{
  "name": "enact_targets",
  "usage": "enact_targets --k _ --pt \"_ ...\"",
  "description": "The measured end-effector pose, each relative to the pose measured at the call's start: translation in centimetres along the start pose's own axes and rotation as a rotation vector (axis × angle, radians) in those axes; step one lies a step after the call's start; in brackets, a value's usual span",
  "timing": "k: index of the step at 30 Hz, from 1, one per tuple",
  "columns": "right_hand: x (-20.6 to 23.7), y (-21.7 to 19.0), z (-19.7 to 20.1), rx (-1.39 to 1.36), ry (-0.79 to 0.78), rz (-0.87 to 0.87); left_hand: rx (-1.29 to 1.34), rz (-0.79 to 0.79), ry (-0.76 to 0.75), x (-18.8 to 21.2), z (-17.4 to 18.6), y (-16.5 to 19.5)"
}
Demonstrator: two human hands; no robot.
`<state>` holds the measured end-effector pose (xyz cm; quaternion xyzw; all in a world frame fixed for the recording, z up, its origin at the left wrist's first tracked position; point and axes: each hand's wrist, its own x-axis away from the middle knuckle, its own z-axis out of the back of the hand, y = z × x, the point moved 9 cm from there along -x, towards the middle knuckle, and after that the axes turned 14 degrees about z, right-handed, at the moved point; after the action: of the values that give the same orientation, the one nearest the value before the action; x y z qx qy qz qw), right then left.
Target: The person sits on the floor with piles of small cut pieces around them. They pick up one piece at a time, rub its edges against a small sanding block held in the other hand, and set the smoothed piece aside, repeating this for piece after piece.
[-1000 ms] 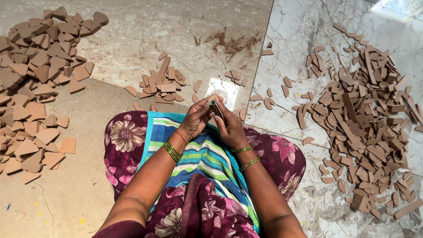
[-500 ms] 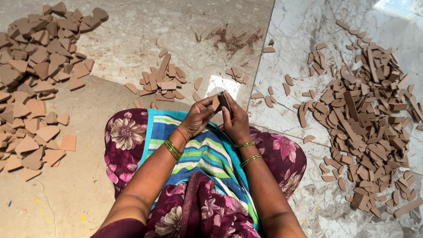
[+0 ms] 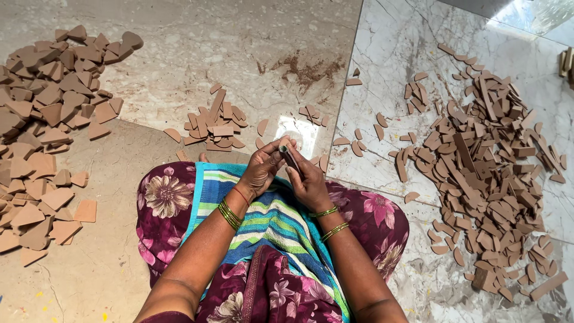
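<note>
I sit on the floor with a striped towel point(image 3: 272, 224) over my lap. My left hand point(image 3: 263, 169) and my right hand point(image 3: 308, 182) meet above my knees. Together they pinch a small dark flat piece point(image 3: 290, 158) held upright between the fingertips. Both hands wear green bangles at the wrist. Whether a tool is also in the right hand is hidden by the fingers.
A large heap of brown flat pieces point(image 3: 45, 131) lies at the left, a small pile point(image 3: 214, 124) straight ahead, and a wide scatter of strips and offcuts point(image 3: 487, 173) at the right. Brown dust point(image 3: 308, 69) marks the marble floor ahead.
My hands have stayed together over my lap. The small piece between them has been turned and lifted slightly toward the fingertips.
</note>
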<state>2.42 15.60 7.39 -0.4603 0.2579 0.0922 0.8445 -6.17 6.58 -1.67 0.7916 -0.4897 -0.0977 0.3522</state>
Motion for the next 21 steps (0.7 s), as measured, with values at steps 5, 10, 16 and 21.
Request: enact_targets --k 5,10,16,21 --pt "0.3 0.6 0.5 0.312 0.030 0.059 0.075 0.066 -0.127 0.2 -1.2 -0.3" --pt "2.0 7.2 0.6 -0.309 0.294 -0.144 0.243 0.111 -0.129 -0.5 -0.7 -0.8" --pt "3.8 10.0 -0.4 -0.327 0.268 -0.363 0.241 0.194 0.104 -0.9 1.8 -2.2" --pt "2.0 5.7 -0.6 -0.032 0.121 -0.146 0.059 0.150 0.194 -0.8 2.7 -2.8"
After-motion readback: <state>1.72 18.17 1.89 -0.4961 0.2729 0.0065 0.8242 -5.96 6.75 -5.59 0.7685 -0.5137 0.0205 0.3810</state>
